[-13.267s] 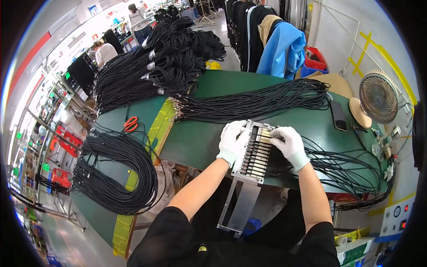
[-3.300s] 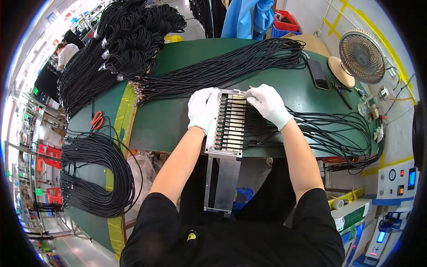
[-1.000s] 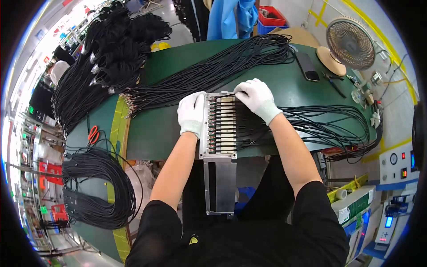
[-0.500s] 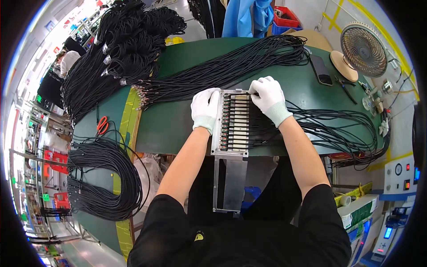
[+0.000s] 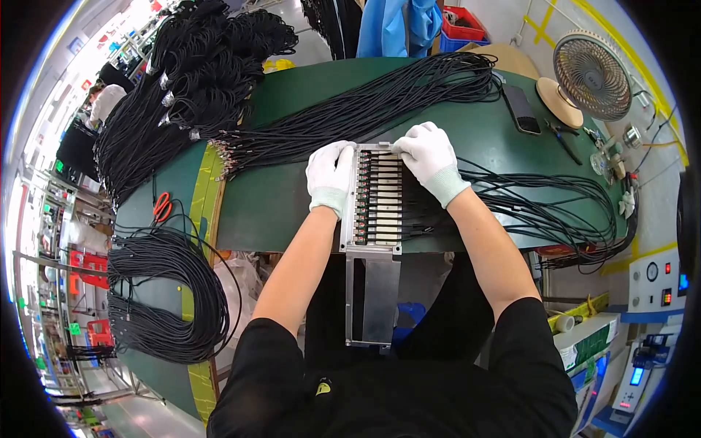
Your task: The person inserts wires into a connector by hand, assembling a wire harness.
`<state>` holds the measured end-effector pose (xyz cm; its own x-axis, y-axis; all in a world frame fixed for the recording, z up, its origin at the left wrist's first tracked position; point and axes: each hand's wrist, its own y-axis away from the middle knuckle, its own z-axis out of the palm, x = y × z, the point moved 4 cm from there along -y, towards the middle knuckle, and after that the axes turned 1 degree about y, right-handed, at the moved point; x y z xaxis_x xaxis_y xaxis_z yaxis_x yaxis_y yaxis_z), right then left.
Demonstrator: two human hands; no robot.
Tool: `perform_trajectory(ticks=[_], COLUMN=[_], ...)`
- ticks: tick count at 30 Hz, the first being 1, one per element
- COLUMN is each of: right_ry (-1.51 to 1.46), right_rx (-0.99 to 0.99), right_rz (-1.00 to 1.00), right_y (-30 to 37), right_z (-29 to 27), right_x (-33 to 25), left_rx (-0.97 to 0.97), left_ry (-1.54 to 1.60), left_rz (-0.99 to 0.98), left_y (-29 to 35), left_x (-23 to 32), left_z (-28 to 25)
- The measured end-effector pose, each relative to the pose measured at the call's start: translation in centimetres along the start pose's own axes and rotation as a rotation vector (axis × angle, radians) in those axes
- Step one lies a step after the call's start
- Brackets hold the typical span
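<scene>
A long metal fixture (image 5: 349, 223) lies on the near part of the green table, its lower plate jutting past the table's front edge. Across it, several black cable ends (image 5: 381, 195) with metal tips sit side by side in a column of slots. My left hand (image 5: 328, 175), in a white glove, grips the fixture's upper left edge with bent fingers. At the top right corner, my white-gloved right hand (image 5: 431, 160) pinches a black cable over the uppermost slots; the fingers partly hide it. Loose black cables (image 5: 540, 208) trail from the fixture to the right.
A long bundle of black cables (image 5: 350, 117) stretches across the back. More cables hang in a heap (image 5: 212, 66) at far left, above a coiled bundle (image 5: 168, 321) and orange-handled scissors (image 5: 162, 207). At right are a phone (image 5: 520, 109), pliers (image 5: 562, 142) and a fan (image 5: 593, 77).
The whole view has shifted slightly. Relative to the fixture, my right fingers have moved a little left, over its top right corner. My left hand keeps its hold on the edge.
</scene>
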<state>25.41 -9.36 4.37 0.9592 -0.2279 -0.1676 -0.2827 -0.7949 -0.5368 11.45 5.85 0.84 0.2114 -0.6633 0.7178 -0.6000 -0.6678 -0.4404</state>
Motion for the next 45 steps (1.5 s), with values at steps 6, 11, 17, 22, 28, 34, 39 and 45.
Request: perform_trajectory(ticks=[6,11,17,22,28,34,39,45], right_ry=[0.277,0.185,-0.168,-0.185,-0.145,-0.375,-0.865,-0.086], right_rx=[-0.192,-0.065,-0.063,-0.337,-0.384,-0.005,0.095,-0.258], right_rz=[0.014,-0.029,-0.173,-0.366,-0.478,-0.301,0.325,0.165], right_y=[0.7,2.0,3.6,11.0,16.7,11.6,6.6,4.8], right_z=[-0.4,-0.2,-5.6,-8.1,-3.6,-9.2,-8.5,-5.0], right_x=[-2.7,-0.5,-5.0,-12.2,-15.8,-14.3,-9.6,-5.2], left_rx=[0.004,0.007,-0.007,0.035,0.014,0.019,0.049,0.099], left_ry=[0.057,0.071,0.117,0.046,0.076,0.126,0.172,0.28], left_rz=[-0.066,-0.115,-0.127,-0.051,-0.075,-0.061,-0.084,-0.066], left_y=[0.2,0.2,0.1,0.2,0.3,-0.1,0.1,0.2], left_x=[-0.6,0.0,-1.8,0.2,-0.3,-1.0,-0.4,-1.3], left_z=[-0.3,0.4,0.2,-0.3,-0.2,0.1,-0.1,0.2])
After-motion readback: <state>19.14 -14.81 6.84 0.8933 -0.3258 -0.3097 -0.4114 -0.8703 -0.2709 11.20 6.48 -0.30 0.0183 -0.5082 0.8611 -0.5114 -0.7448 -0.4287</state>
